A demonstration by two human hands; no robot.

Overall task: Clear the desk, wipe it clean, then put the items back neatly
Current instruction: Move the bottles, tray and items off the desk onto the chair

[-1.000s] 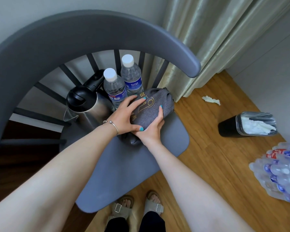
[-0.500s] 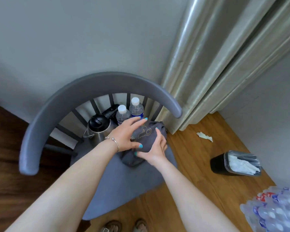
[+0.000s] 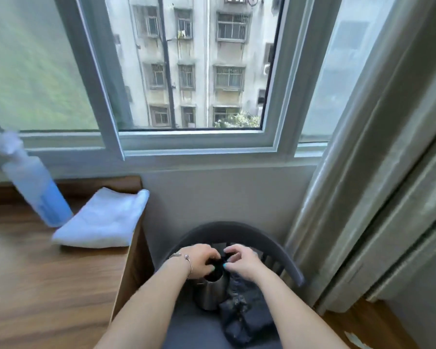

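A steel kettle (image 3: 210, 294) with a black lid stands on the seat of a grey chair (image 3: 239, 229). My left hand (image 3: 199, 260) curls over the kettle's black top. My right hand (image 3: 243, 263) closes its fingers on the black handle part right beside it. A grey pouch (image 3: 246, 317) lies on the seat to the right of the kettle, under my right forearm, with neither hand on it. The water bottles are hidden behind my right hand. The wooden desk (image 3: 35, 293) is to the left of the chair.
On the desk's far right corner lie a folded white cloth (image 3: 103, 220) and a blue spray bottle (image 3: 35, 190), blurred. A window is behind the desk and chair. Curtains (image 3: 363, 172) hang at the right, close to the chair back.
Both hands have left the grey pouch and moved onto the kettle. The view has swung up and back, so the desk and window now show.
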